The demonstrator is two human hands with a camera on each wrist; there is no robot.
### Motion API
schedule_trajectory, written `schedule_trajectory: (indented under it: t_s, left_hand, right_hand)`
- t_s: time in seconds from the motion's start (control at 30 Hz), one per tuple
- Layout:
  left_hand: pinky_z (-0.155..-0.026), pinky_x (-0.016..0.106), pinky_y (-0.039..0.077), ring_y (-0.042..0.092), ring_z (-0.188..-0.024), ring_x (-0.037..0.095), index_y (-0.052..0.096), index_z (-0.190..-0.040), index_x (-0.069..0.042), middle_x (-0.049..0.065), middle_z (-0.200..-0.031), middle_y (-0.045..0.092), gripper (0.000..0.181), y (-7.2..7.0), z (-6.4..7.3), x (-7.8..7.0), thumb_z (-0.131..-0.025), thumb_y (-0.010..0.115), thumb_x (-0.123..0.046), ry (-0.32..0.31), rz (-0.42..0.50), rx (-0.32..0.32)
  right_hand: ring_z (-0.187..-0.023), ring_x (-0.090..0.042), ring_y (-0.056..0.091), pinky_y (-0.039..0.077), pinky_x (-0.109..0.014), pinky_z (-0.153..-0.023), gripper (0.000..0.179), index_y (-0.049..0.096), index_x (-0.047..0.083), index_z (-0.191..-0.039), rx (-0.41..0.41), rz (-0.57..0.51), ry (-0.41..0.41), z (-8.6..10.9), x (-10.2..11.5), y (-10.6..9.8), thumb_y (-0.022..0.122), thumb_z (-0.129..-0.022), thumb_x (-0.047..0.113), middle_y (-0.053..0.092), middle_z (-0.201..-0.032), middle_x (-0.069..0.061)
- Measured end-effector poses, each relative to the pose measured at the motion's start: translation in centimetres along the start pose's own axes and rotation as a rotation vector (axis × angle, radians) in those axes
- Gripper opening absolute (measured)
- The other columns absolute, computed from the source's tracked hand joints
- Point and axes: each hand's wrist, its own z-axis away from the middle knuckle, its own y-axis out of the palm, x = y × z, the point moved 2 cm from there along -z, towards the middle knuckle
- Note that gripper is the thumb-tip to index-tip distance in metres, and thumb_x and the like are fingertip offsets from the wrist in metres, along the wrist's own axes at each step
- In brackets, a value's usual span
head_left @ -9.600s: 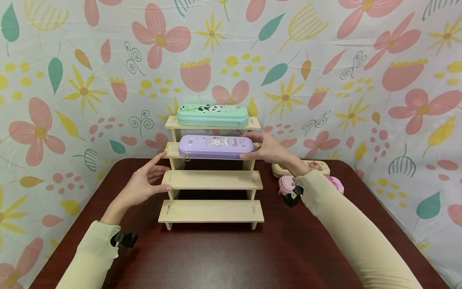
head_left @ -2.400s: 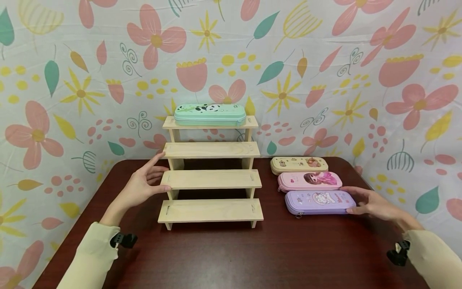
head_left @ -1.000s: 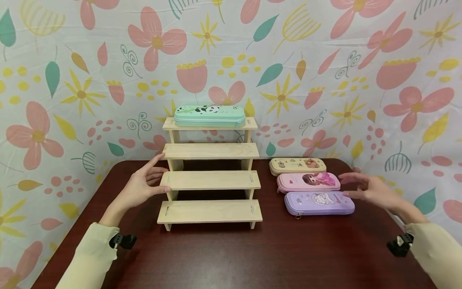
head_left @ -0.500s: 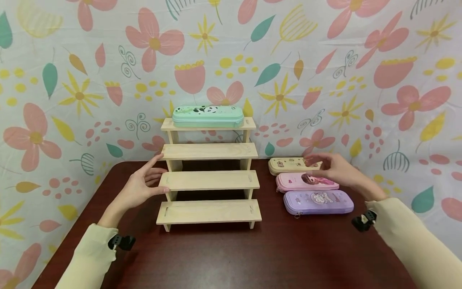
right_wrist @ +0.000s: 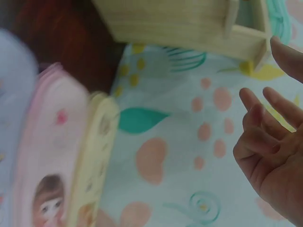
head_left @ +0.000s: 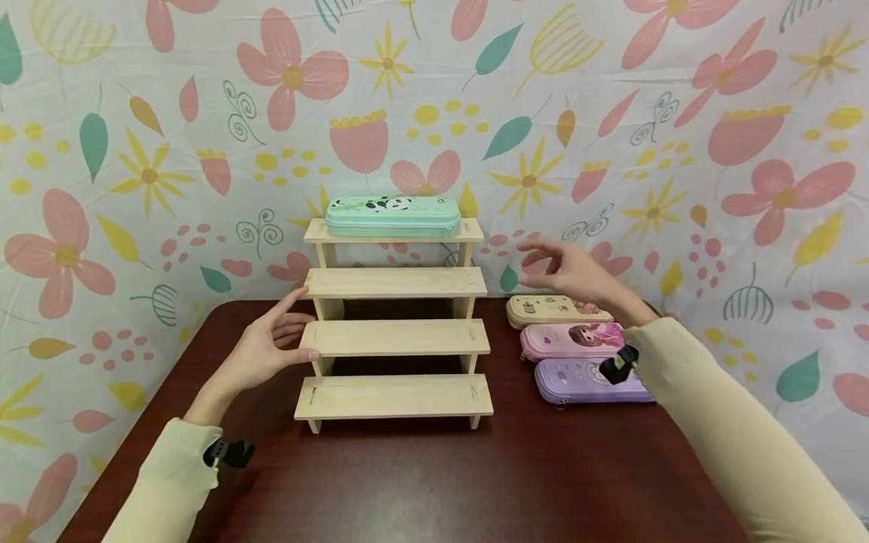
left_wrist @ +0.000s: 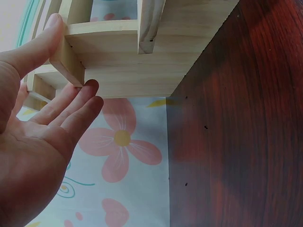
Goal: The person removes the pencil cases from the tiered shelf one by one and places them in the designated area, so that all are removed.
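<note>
My left hand [head_left: 261, 351] rests against the left side of the wooden tiered stand [head_left: 394, 339], thumb at one shelf's end and index finger at the shelf above. In the left wrist view its fingers [left_wrist: 83, 116] are nearly straight beside the wood. On the top shelf lies a mint-green pencil case [head_left: 394, 217] with pandas. My right hand [head_left: 566, 271] hovers in the air right of the stand, holding nothing, fingers loosely bent. Below it, side by side on the table, lie a cream pencil case [head_left: 550, 308], a pink one [head_left: 553, 341] and a purple one [head_left: 577, 383].
The dark red-brown table [head_left: 434, 483] ends at a flower-printed cloth [head_left: 434, 90] behind the stand. My right sleeve [head_left: 713, 407] and black wrist camera [head_left: 619, 365] partly cover the pink and purple cases. The three lower shelves hold nothing.
The purple pencil case went from the second shelf down to the table, in front of the pink one. My right hand let it go and moved up and left. My left hand stayed put.
</note>
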Motion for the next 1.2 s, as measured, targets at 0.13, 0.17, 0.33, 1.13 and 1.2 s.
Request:
schedule_trajectory:
  t_s: [0.13,0.17,0.33,1.13,1.2]
  left_hand:
    - [-0.108,0.049,0.049,0.056,-0.134,0.041,0.025,-0.169,-0.032,0.023,-0.143,0.058,0.107,0.0,0.1,0.0,-0.086,0.090,-0.011,0.006,0.001,0.000]
    - [-0.109,0.049,0.048,0.056,-0.134,0.041,0.025,-0.169,-0.032,0.023,-0.143,0.058,0.107,-0.1,0.1,0.0,-0.087,0.090,-0.011,0.008,0.000,0.000]
    - [-0.109,0.050,0.048,0.055,-0.134,0.041,0.026,-0.169,-0.032,0.024,-0.143,0.058,0.107,0.0,0.1,-0.1,-0.086,0.091,-0.012,0.005,-0.001,0.002]
    - [-0.109,0.049,0.049,0.056,-0.134,0.039,0.027,-0.169,-0.032,0.023,-0.143,0.058,0.106,-0.2,0.0,-0.1,-0.086,0.090,-0.011,0.010,0.001,0.001]
    - [-0.109,0.049,0.048,0.056,-0.134,0.039,0.027,-0.169,-0.031,0.023,-0.143,0.058,0.106,-0.2,0.0,-0.1,-0.087,0.090,-0.011,0.014,0.003,0.002]
  right_hand:
    - [-0.080,-0.024,0.059,0.050,-0.028,-0.063,0.061,0.058,0.015,-0.151,-0.021,-0.028,0.003,-2.2,1.6,0.3,0.081,-0.096,0.028,0.068,-0.133,-0.013]
    - [-0.080,-0.025,0.057,0.049,-0.028,-0.062,0.061,0.057,0.015,-0.152,-0.023,-0.037,0.002,-2.8,2.0,0.4,0.081,-0.097,0.029,0.067,-0.133,-0.013]
    - [-0.085,-0.027,0.054,0.048,-0.029,-0.063,0.066,0.054,0.013,-0.154,-0.017,-0.054,0.005,-5.0,3.0,0.7,0.081,-0.096,0.032,0.065,-0.138,-0.014]
    - [-0.105,-0.029,0.054,0.047,-0.038,-0.085,0.077,0.052,0.015,-0.156,0.059,-0.116,0.034,-11.6,7.0,2.8,0.085,-0.090,0.039,0.058,-0.147,-0.008]
    - [-0.110,-0.029,0.055,0.048,-0.040,-0.091,0.078,0.050,0.014,-0.157,0.069,-0.117,0.032,-11.9,7.2,2.9,0.085,-0.091,0.038,0.057,-0.149,-0.009]
